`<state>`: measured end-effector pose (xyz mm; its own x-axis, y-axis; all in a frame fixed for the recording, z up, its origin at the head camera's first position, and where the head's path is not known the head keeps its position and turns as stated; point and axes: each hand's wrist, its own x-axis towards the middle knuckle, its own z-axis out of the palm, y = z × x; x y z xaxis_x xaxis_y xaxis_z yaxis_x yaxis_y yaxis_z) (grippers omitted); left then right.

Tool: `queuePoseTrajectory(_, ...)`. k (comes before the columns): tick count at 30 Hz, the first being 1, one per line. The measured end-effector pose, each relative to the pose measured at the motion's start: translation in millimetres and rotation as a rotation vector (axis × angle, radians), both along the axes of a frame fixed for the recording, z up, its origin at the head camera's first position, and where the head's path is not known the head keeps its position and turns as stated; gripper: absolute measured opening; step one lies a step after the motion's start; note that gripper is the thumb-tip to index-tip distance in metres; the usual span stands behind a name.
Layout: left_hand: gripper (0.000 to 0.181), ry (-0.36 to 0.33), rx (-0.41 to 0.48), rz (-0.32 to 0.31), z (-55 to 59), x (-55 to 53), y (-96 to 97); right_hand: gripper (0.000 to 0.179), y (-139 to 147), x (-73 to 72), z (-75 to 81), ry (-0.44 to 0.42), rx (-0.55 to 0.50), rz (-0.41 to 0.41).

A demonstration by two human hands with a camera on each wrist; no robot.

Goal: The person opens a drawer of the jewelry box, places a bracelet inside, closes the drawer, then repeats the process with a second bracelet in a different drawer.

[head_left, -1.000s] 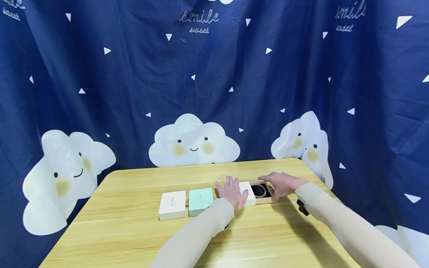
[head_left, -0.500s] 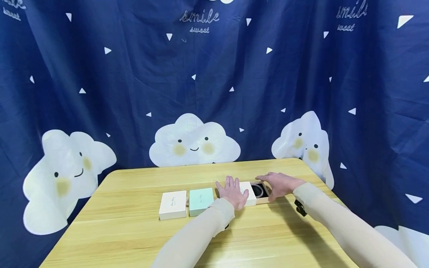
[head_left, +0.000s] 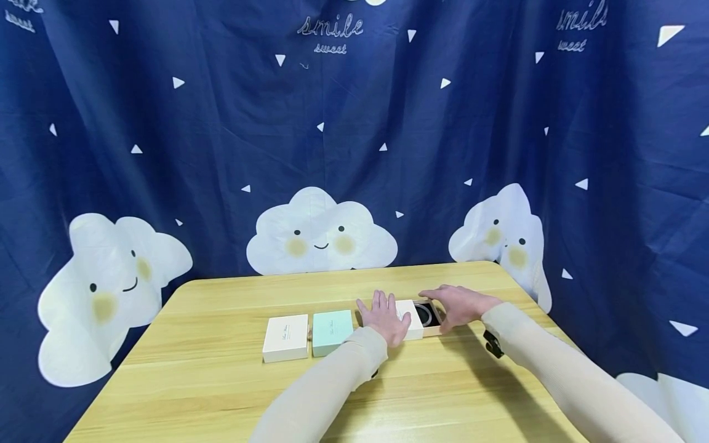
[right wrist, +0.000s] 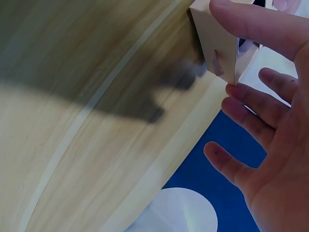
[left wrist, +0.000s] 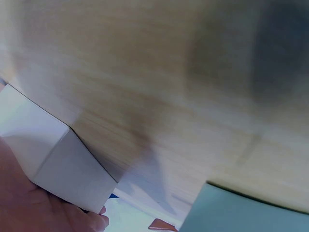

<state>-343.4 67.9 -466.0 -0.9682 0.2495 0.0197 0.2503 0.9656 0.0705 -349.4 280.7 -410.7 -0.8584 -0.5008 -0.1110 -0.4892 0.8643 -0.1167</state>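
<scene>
A white drawer-style gift box (head_left: pixel 410 320) lies partly slid apart, its inner tray (head_left: pixel 435 314) sticking out to the right. On the tray's black lining sits a greyish ring-shaped bangle (head_left: pixel 424 315), partly covered by the sleeve. My left hand (head_left: pixel 383 323) rests on the white sleeve with fingers spread and fairly straight. My right hand (head_left: pixel 461 306) holds the tray's outer end, thumb on one side and fingertips on the opposite side. A small ribbon tab (right wrist: pixel 218 64) shows on the tray's end in the right wrist view.
To the left, a white box (head_left: pixel 285 338) and a mint-green box (head_left: pixel 332 332) lie side by side on the wooden table (head_left: pixel 221 381). A dark blue curtain (head_left: pixel 221 123) with clouds hangs behind the table.
My right hand has moved slightly left with the tray, which now sticks out less from the sleeve. The left hand has stayed in place.
</scene>
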Motion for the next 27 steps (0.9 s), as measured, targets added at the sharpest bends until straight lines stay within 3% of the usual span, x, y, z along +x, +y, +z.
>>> queuePoseTrajectory(27,0.079,-0.01,-0.051,0.001,-3.2,-7.4,3.2,0.101,-6.2,-4.8,-1.2,-0.001,-0.016,0.025)
